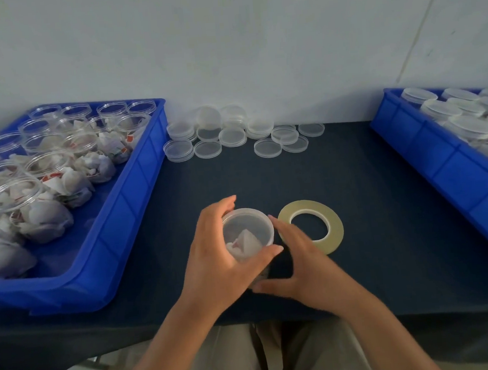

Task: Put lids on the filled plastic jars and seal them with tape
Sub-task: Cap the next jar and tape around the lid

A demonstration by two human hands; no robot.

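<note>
One jar [247, 230], one tape roll [334, 228]

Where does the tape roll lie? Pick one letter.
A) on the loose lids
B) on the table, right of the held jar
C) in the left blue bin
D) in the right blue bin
B: the tape roll lies flat on the dark table, just right of the jar that the left hand grips.

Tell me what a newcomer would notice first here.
Front centre, the left hand grips a clear filled jar, the right hand at its side, with a tape roll lying flat just to their right. A blue tray of open filled jars sits left, a second tray of lidded jars right, loose lids between them by the wall.
</note>
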